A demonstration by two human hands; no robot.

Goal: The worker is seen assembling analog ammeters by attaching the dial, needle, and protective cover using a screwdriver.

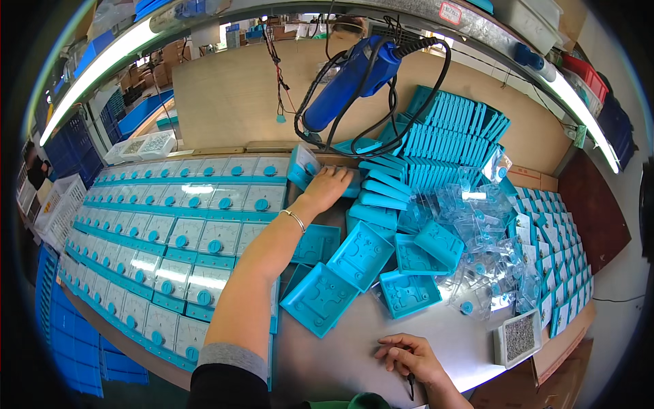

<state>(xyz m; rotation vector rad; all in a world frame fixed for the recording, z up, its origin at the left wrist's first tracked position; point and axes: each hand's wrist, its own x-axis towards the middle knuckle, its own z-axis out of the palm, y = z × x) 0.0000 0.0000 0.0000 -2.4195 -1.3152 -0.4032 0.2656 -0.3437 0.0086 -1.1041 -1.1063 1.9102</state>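
Observation:
My left hand (330,185) reaches to the far end of the bench, its fingers closed at the edge of a tilted panel meter (300,165) with a white dial and a teal knob. Part of that meter is hidden by the hand. Close to the front edge, my right hand (414,359) is half curled, with a thin dark tool (411,386) sticking out below its fingers; the tool's kind is unclear. Between the hands lie several open teal housings (320,300).
Rows of finished-looking meters (180,242) cover the left. Stacked teal housings (449,129), a heap of clear covers (477,252), rows of dial plates (562,252) and a tray of small metal parts (518,339) occupy the right. A blue electric screwdriver (354,82) hangs overhead with looped cables.

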